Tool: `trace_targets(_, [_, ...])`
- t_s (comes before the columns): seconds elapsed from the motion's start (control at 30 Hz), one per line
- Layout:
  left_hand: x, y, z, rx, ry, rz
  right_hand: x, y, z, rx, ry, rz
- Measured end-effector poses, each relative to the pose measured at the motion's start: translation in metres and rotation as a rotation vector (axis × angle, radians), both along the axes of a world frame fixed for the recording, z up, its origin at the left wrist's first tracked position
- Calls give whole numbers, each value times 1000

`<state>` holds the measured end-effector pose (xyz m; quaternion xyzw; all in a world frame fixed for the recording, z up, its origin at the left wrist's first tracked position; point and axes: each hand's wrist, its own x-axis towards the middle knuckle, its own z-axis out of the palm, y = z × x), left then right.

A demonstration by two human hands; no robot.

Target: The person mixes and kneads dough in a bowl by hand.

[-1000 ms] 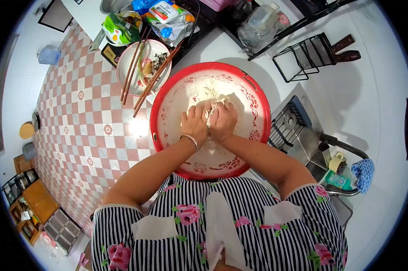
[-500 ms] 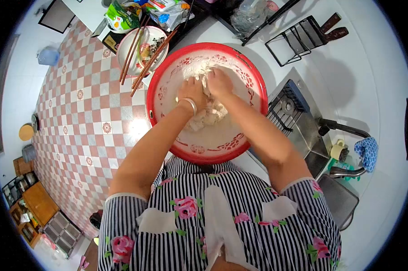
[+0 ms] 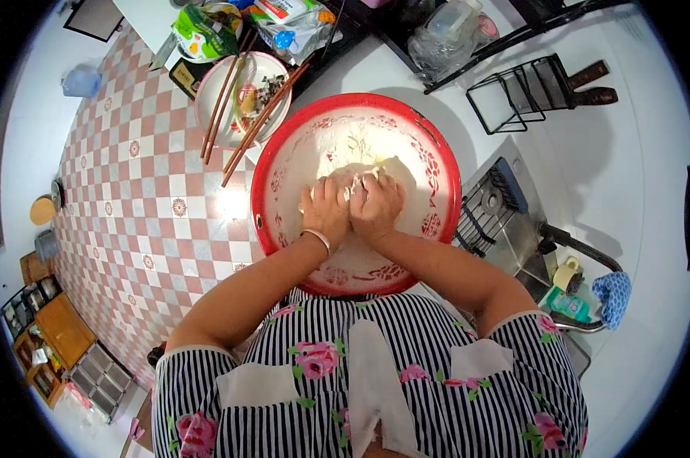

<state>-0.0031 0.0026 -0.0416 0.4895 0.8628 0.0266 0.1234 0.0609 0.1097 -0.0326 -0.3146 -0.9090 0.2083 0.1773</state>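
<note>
Bearing down w/ L hand [image 3: 327, 208] & R hand [image 3: 377, 206] side by side, fingers of both bent in, gripping pale dough [image 3: 353, 185] at approx. ctr. of red-rimmed basin [image 3: 360, 100]. Wearing striped floral sleeves [image 3: 200, 382] & light bangle [image 3: 317, 236] (L side). Near basin, fwd on L, see bowl [image 3: 202, 107] w/ scraps [image 3: 270, 87] & chopsticks [image 3: 267, 122] laid across its rim; on R, see gas burner [image 3: 491, 201] and, farther fwd, black wire rack [image 3: 519, 93] w/ two dark handles [image 3: 589, 74] showing.
</note>
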Motion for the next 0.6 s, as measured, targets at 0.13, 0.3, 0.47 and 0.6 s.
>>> trace_targets(0.13, [-30, 30, 9, -168, -191, 16, -24, 20, -16, -89, -1, -41])
trace_targets(0.3, [-49, 45, -3, -50, -228, 61, -48, 38, -15, -136, -117, -96])
trace_targets(0.47, [-44, 46, -4, -19, -193, 130, -53, 45, -14, -163, -135, -98])
trace_targets(0.6, [-28, 32, 38, -21, -236, 104, -44, 47, -10, -322, -231, -52])
